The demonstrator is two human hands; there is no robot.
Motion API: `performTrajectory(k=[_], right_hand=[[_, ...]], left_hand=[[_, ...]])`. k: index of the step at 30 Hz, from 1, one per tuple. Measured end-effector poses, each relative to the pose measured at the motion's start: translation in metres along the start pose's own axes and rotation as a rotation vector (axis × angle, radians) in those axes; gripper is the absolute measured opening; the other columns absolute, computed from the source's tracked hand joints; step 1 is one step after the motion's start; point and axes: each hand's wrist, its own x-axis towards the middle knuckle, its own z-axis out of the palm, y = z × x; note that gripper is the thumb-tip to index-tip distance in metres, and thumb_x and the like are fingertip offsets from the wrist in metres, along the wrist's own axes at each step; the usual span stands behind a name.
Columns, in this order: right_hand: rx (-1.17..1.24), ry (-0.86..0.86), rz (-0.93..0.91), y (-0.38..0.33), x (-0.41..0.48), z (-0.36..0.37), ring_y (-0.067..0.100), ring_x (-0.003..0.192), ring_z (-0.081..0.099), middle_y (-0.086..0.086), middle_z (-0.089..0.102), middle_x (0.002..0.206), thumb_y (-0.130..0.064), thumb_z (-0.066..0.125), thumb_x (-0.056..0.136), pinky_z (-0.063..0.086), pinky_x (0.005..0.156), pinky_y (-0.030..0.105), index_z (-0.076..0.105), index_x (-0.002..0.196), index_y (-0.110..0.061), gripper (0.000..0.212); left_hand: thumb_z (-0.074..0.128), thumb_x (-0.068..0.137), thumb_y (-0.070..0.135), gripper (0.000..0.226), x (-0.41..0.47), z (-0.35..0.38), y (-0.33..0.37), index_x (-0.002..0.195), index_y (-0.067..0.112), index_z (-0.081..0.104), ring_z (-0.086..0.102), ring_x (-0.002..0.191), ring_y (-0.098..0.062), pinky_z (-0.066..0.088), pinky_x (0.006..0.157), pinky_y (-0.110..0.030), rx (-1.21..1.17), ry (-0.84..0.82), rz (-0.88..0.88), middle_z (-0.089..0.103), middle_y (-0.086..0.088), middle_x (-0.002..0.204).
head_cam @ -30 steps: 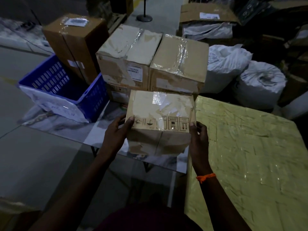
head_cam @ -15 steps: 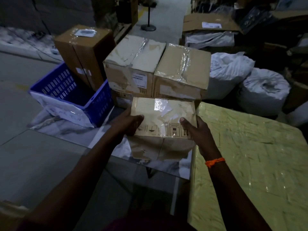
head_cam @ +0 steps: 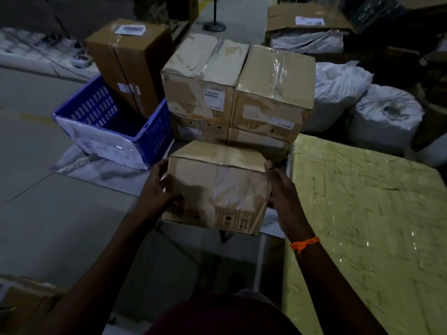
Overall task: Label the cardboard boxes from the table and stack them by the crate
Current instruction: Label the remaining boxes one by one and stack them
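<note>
Left hand (head_cam: 157, 187) and right hand (head_cam: 283, 193) gripping cardboard box (head_cam: 217, 187) by side edges, worktop (head_cam: 362, 213) edge just right, stacked boxes (head_cam: 238, 93) close behind

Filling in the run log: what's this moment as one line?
step: stacking | left hand: grips box left side | right hand: grips right side | box: before stack, right of crate | set down: cannot tell

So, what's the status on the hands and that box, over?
Left hand and right hand grip the small cardboard box. Box just short of the stacked boxes, blue crate to its left. Nothing blocking.
</note>
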Motion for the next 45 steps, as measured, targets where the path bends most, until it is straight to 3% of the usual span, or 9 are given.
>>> performTrajectory(k=[6,10,17,24,29,31,36,40,45], right_hand=[[0.073,0.043,-0.015,0.036,-0.030,0.002,0.021,0.111,0.072,-0.003,0.076,0.118,-0.048,0.074,0.091,0.057,0.099,0.054,0.068,0.125,-0.030,0.039],[0.041,0.077,-0.007,0.064,-0.046,-0.004,0.020,0.112,0.071,-0.003,0.075,0.119,-0.031,0.078,0.092,0.057,0.098,0.053,0.069,0.114,-0.035,0.025],[-0.082,0.167,0.040,0.106,-0.056,-0.008,0.021,0.113,0.068,-0.001,0.070,0.120,-0.023,0.080,0.090,0.058,0.095,0.043,0.062,0.114,-0.029,0.030],[-0.173,0.155,0.091,0.126,-0.056,-0.003,0.018,0.113,0.066,-0.010,0.068,0.119,-0.030,0.079,0.090,0.057,0.096,0.043,0.059,0.124,-0.025,0.040],[-0.200,0.123,0.084,0.119,-0.047,-0.001,0.016,0.110,0.065,-0.018,0.062,0.114,-0.029,0.077,0.091,0.060,0.093,0.047,0.054,0.128,-0.026,0.044],[-0.245,0.116,0.037,0.109,-0.031,-0.001,0.018,0.112,0.063,-0.015,0.062,0.114,-0.026,0.076,0.092,0.059,0.090,0.041,0.054,0.128,-0.025,0.043],[-0.280,0.058,-0.022,0.073,0.024,0.008,0.006,0.096,0.063,-0.002,0.063,0.119,-0.021,0.073,0.095,0.050,0.068,0.010,0.052,0.139,-0.013,0.049],[-0.185,0.014,0.062,0.060,0.059,0.012,0.019,0.099,0.068,0.011,0.070,0.123,-0.015,0.073,0.095,0.060,0.086,0.038,0.060,0.132,-0.014,0.040],[-0.109,0.028,0.074,0.063,0.053,0.012,0.014,0.100,0.069,0.005,0.071,0.117,-0.013,0.073,0.094,0.061,0.087,0.036,0.060,0.136,-0.015,0.044]], left_hand=[[0.083,0.070,0.054,0.073,-0.036,-0.011,-0.039,0.136,0.032,0.060,0.066,0.108,-0.012,0.056,0.076,-0.023,-0.154,0.002,-0.104,0.068,0.004,0.126],[0.066,0.090,0.046,0.049,-0.051,-0.002,-0.051,0.135,0.027,0.063,0.063,0.118,-0.012,0.053,0.078,-0.024,-0.185,0.061,-0.192,0.066,0.003,0.130],[0.076,0.088,0.025,0.048,-0.057,0.008,-0.091,0.134,0.019,0.063,0.068,0.114,-0.024,0.059,0.094,-0.043,-0.082,0.018,-0.207,0.069,-0.006,0.124],[0.074,0.091,0.024,0.044,-0.051,0.010,-0.107,0.134,0.017,0.062,0.068,0.110,-0.018,0.057,0.072,-0.022,0.000,0.054,-0.205,0.069,-0.004,0.122],[0.073,0.093,0.024,0.039,-0.036,0.008,-0.108,0.130,0.014,0.063,0.069,0.105,-0.017,0.058,0.071,-0.023,0.079,0.087,-0.213,0.070,-0.004,0.119],[0.071,0.095,0.026,0.037,-0.019,0.010,-0.098,0.129,0.017,0.063,0.066,0.105,-0.013,0.058,0.078,-0.027,0.165,0.090,-0.180,0.067,0.000,0.120],[0.067,0.098,0.026,0.040,0.036,0.027,-0.067,0.135,0.013,0.058,0.064,0.098,-0.009,0.046,0.070,-0.012,0.343,0.121,-0.063,0.064,-0.001,0.121],[0.066,0.097,0.030,0.044,0.082,0.036,-0.056,0.136,0.011,0.058,0.059,0.111,-0.016,0.046,0.090,-0.030,0.394,0.079,-0.127,0.062,0.000,0.124],[0.071,0.093,0.027,0.043,0.094,0.043,-0.060,0.133,0.017,0.061,0.064,0.109,-0.016,0.046,0.074,-0.020,0.401,0.026,-0.136,0.065,0.005,0.117]])
